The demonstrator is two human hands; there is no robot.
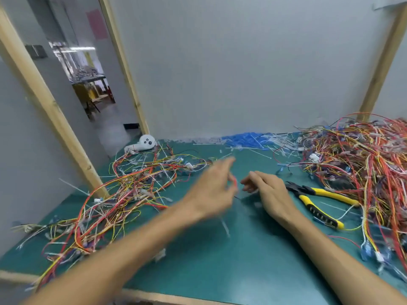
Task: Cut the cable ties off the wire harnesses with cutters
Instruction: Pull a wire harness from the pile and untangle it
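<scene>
My left hand (212, 190) is blurred above the middle of the green mat, with a thin red wire (235, 182) at its fingertips. Close to its right, my right hand (267, 192) pinches a small pale cable tie (253, 191). The yellow-handled cutters (319, 199) lie on the mat just right of my right hand, with neither hand on them. A loose spread of red, yellow and white wire harnesses (123, 194) covers the left of the mat. A tall heap of harnesses (363, 164) fills the right.
Cut white and blue cable ties (246, 139) are heaped along the back wall. A white handheld device (144, 143) lies at the back left corner. Wooden posts (55, 111) frame the bench. The green mat (220, 260) shows bare in front of my forearms.
</scene>
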